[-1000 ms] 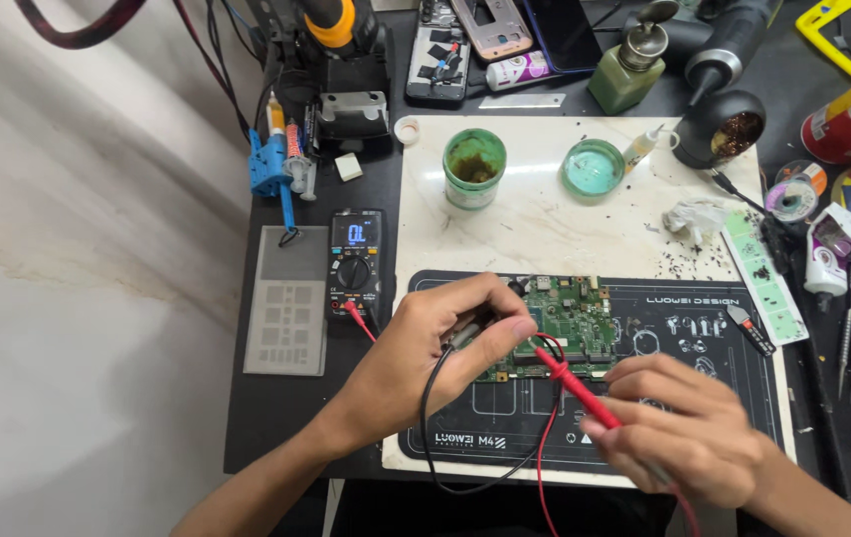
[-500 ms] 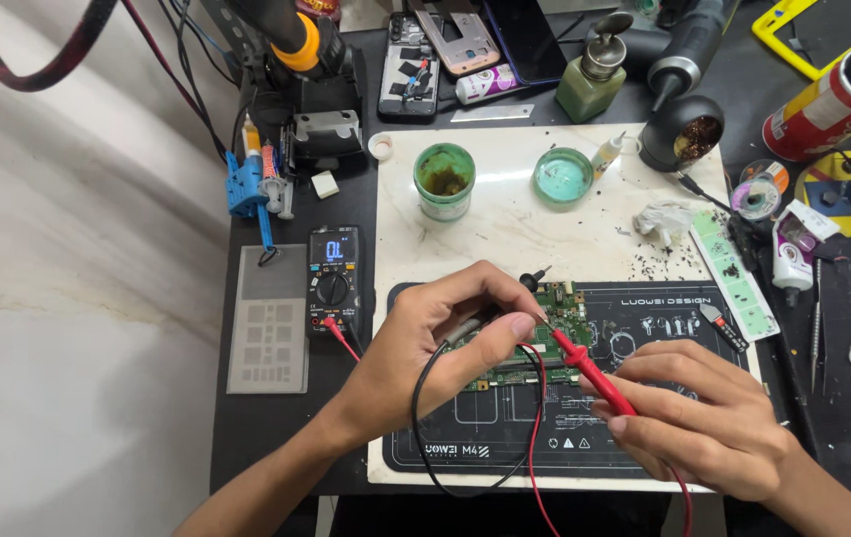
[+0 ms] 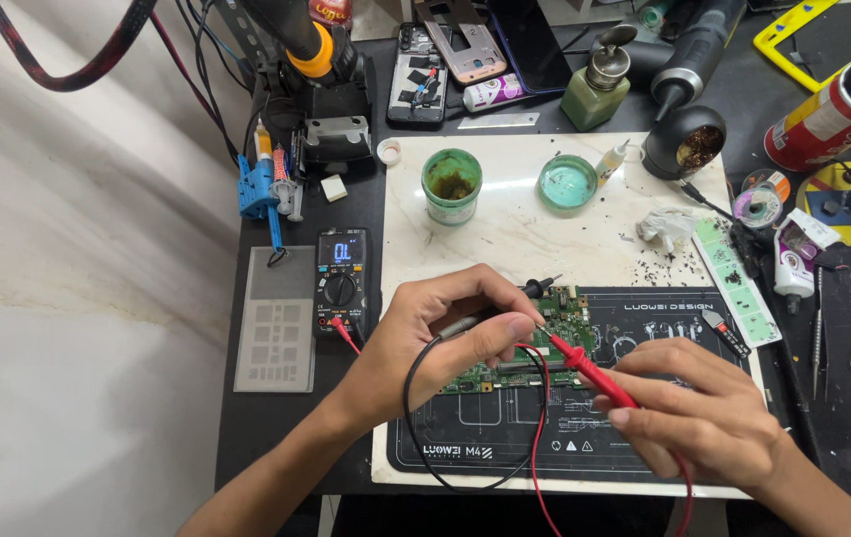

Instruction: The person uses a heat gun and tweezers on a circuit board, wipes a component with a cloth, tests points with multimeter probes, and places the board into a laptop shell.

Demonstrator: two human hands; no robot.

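Probing a green board (image 3: pixel 565 323) with two leads, both hands over a black mat (image 3: pixel 644 447). Board lies flat on the mat's upper left part, at the seam with a pale marble slab (image 3: pixel 525 234); small components and connectors dot its surface, and its lower left portion is hidden under the left hand (image 3: pixel 435 333). Left hand pinches a black probe (image 3: pixel 535 290) between thumb and fingers, tip at the board's top edge. Right hand (image 3: pixel 704 418) pinches a red probe (image 3: pixel 585 363), fingers pressed together on its shaft, tip angled up-left onto the board. Black and red wires loop across the mat toward the near edge. Red lead also runs toward a multimeter (image 3: pixel 340 278), which lies just left of the slab with its display lit.

Containers on the slab's far part: green jar (image 3: pixel 451 185), open, holding a dark brownish residue; beside it a shallow round tin (image 3: pixel 567 183) with pale teal contents. Further right, a black holder (image 3: pixel 686 145) filled with brass-coloured wool. Behind the slab stands a green pump bottle (image 3: pixel 596 88), contents not discernible. Far right, a red can (image 3: pixel 823 121) stands holding tools.
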